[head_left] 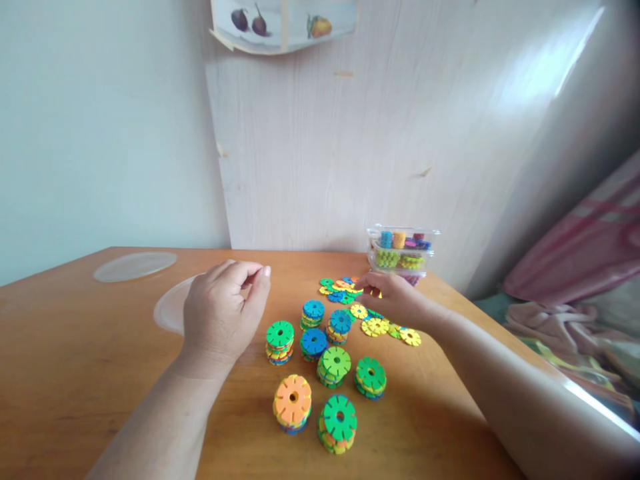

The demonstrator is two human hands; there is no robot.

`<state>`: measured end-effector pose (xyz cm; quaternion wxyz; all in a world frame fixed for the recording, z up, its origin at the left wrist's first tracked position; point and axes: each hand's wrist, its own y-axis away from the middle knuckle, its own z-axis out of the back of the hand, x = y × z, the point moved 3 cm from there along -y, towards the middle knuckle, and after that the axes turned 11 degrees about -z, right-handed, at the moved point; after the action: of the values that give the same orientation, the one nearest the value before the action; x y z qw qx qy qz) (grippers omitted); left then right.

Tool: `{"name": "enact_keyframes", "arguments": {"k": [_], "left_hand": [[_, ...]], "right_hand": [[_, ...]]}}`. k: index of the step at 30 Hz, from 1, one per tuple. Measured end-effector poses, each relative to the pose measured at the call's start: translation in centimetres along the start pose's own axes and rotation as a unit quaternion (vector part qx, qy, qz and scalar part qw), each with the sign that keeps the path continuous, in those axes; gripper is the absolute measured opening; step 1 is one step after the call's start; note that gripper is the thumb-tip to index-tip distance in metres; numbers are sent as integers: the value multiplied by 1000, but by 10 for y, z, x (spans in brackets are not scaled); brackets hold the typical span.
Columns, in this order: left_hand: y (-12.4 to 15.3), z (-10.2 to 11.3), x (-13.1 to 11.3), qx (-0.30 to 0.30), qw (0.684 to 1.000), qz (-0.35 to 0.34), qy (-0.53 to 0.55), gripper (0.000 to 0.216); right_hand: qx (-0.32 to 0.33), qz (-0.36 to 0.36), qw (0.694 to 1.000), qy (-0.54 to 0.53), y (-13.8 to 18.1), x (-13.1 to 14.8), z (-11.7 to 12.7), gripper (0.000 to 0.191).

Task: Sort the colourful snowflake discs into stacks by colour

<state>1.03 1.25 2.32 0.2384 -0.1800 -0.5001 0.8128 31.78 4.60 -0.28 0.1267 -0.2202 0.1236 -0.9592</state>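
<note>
Several short stacks of slotted plastic discs in green, blue, orange and yellow stand on the wooden table. Beyond them lies a loose heap of flat discs. My left hand hovers over the table left of the stacks, fingers curled in with the thumb meeting the fingertips; nothing visible shows in it. My right hand reaches across to the loose heap, fingers bent down onto the discs there, pinching at one; what it grips is hidden by the fingers.
A clear plastic box holding more coloured pieces stands at the table's back right by the wall panel. Two clear round lids lie at the back left. Pink and pale fabric lies off the table's right edge.
</note>
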Motion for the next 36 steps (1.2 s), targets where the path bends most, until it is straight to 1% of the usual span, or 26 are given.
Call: {"name": "enact_keyframes", "arguments": {"k": [2,4,5,8,11,13,15,17,19,23,26,28,32,34,36], "left_hand": [[0,0,0,3,1000,-1,-1,20],[0,0,0,6,1000,-5,-2,20],[0,0,0,7,1000,-6,-4,20],[0,0,0,8,1000,-6,-7,20],[0,0,1,5,1000,-7,-8,20],[0,0,0,6,1000,-8,-7,20],[0,0,1,8,1000,-7,-7,20],[0,0,1,9,1000,-6,-10,21],[0,0,1,8,1000,-5,-11,21],[0,0,0,2,1000,-8,-8,20],[0,0,1,1,1000,-11,-13,19],[0,0,2,2,1000,-11,-14,18],[0,1,2,4,1000,-14,-12,19],[0,1,2,9,1000,-11,-15,19],[0,1,2,10,1000,-6,-18,18]], "right_hand": [[-1,-59,997,51,-4,-22,7,17],[33,-102,989,101,-5,-41,10,20],[55,-108,985,120,-4,-48,10,23],[117,-88,977,154,-3,-58,7,31],[162,-77,971,157,-3,-61,2,29],[166,-77,971,153,-3,-61,2,25],[152,-80,973,152,-3,-57,5,24],[130,-87,976,151,-1,-49,10,25],[128,-78,979,137,3,-37,11,28],[191,-25,976,99,15,-7,-1,32],[228,8,970,81,20,7,-11,36],[231,6,971,68,20,9,-10,37],[175,-37,981,77,13,-4,7,29],[166,-32,982,79,12,-12,12,29],[172,-23,982,79,13,-19,12,33]]}}
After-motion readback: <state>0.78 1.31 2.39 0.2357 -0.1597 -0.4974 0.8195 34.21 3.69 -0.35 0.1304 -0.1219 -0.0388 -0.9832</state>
